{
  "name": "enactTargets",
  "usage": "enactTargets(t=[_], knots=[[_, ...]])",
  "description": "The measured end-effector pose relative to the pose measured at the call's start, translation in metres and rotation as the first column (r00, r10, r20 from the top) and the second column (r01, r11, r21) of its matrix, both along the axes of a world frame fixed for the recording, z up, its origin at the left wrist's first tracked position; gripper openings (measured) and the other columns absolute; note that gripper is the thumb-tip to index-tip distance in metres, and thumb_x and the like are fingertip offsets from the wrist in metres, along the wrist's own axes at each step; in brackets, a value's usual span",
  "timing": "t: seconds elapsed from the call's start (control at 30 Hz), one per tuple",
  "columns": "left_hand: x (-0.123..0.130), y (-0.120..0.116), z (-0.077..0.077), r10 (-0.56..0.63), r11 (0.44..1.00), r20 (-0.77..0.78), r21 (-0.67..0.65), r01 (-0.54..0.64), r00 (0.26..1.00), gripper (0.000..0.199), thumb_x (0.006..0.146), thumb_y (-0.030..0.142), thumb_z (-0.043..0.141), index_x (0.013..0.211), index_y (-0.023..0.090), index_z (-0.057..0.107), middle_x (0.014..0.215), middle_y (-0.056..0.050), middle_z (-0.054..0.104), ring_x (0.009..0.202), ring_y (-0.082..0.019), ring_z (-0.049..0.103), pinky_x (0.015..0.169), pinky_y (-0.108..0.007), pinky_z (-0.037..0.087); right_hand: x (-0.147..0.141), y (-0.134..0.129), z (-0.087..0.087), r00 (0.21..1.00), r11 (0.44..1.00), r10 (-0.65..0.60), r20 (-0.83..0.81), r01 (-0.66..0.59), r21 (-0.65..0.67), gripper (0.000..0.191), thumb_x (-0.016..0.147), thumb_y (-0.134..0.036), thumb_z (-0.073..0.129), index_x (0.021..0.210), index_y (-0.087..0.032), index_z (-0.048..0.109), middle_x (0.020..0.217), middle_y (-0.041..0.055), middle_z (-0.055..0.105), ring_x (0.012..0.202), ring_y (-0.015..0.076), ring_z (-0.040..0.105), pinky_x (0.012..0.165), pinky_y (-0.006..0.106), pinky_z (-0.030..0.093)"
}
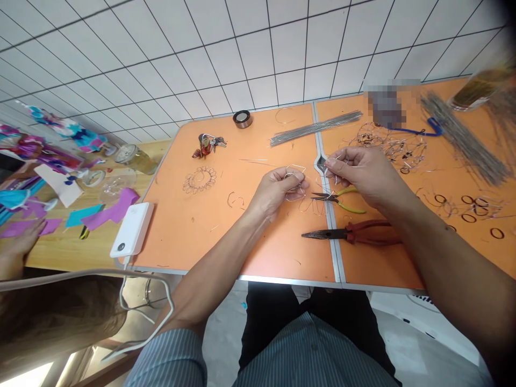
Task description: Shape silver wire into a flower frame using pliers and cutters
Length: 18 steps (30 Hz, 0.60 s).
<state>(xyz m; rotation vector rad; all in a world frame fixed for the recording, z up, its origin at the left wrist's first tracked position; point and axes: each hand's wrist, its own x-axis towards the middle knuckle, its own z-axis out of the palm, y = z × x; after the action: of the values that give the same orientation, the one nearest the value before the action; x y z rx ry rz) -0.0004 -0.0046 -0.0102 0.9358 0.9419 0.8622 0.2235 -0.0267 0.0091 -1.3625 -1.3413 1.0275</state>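
My left hand point(279, 189) is closed in a pinch on a thin piece of bent wire point(296, 168) above the orange table point(226, 242). To its right, my right hand point(357, 169) pinches thin wire too, with ends poking out past the fingertips. Whether both hands hold one and the same wire, I cannot tell. Beneath and between the hands lie small pliers point(350, 200) with yellow-green handles, their jaws pointing left. Nearer to me rest long-nose pliers point(355, 233) with red handles, partly hidden by my right forearm. Looped wire point(312, 206) lies by the small pliers' jaws.
A wire ring of loops point(200, 180), a small dark figure point(207, 146) and a tape roll point(242, 119) lie left. Straight wire bundles point(316, 128) are at the back, tangled wire point(399, 148) at right. A power bank point(132, 230) sits by another person's hand point(20, 242).
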Motion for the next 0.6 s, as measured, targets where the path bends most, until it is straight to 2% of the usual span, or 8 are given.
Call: enactTargets(t=[0.13,0.23,0.43,0.5,0.6], knots=[[-0.0008,-0.0007,0.0012,-0.022,1.000,-0.003,0.000,0.022,1.000,0.026,0.093,0.036,0.090,0.084,0.017,0.073,0.082,-0.003,0.079,0.068,-0.011,0.070,0.068,-0.023,0.056,0.0011,0.0009,-0.0018,1.000,1.000,0.003,0.021,-0.003,-0.003,0.029,0.092,-0.049,0.093,0.085,-0.025,0.079,0.082,0.0046,0.078,0.069,0.0178,0.061,0.070,0.035,0.052],[-0.0004,-0.0019,0.0023,-0.029,1.000,0.000,0.006,0.029,1.000,0.025,0.096,0.034,0.088,0.085,0.017,0.073,0.081,-0.003,0.080,0.066,-0.011,0.070,0.064,-0.022,0.055,0.0004,0.0001,-0.0004,0.997,0.998,0.052,0.060,-0.050,-0.042,0.034,0.091,-0.056,0.093,0.086,-0.025,0.079,0.085,0.0060,0.079,0.071,0.0196,0.064,0.070,0.037,0.054],[0.0007,-0.0028,0.0045,-0.015,1.000,-0.012,-0.001,0.015,1.000,0.022,0.098,0.027,0.086,0.084,0.016,0.073,0.078,-0.003,0.079,0.060,-0.010,0.068,0.061,-0.021,0.054,-0.0012,-0.0005,0.0012,0.992,0.992,0.089,0.091,-0.081,-0.096,0.026,0.096,-0.048,0.088,0.090,-0.025,0.079,0.089,0.0066,0.081,0.072,0.0202,0.068,0.071,0.037,0.057],[0.0001,-0.0018,0.0043,0.001,1.000,-0.020,-0.009,-0.001,1.000,0.024,0.096,0.029,0.089,0.084,0.016,0.073,0.077,-0.003,0.079,0.060,-0.010,0.068,0.060,-0.021,0.054,-0.0010,0.0007,-0.0004,0.990,0.997,0.053,0.127,-0.046,-0.054,0.022,0.098,-0.045,0.085,0.096,-0.025,0.079,0.094,0.0068,0.082,0.074,0.0211,0.070,0.073,0.039,0.059],[-0.0016,0.0015,0.0030,0.045,0.999,-0.021,-0.010,-0.045,0.999,0.026,0.095,0.031,0.090,0.083,0.016,0.073,0.078,-0.003,0.079,0.060,-0.009,0.069,0.059,-0.020,0.054,-0.0007,0.0022,-0.0033,0.962,0.982,-0.125,0.244,0.084,0.170,0.012,0.097,-0.036,0.083,0.102,-0.025,0.079,0.099,0.0066,0.083,0.082,0.0243,0.074,0.081,0.044,0.061]])
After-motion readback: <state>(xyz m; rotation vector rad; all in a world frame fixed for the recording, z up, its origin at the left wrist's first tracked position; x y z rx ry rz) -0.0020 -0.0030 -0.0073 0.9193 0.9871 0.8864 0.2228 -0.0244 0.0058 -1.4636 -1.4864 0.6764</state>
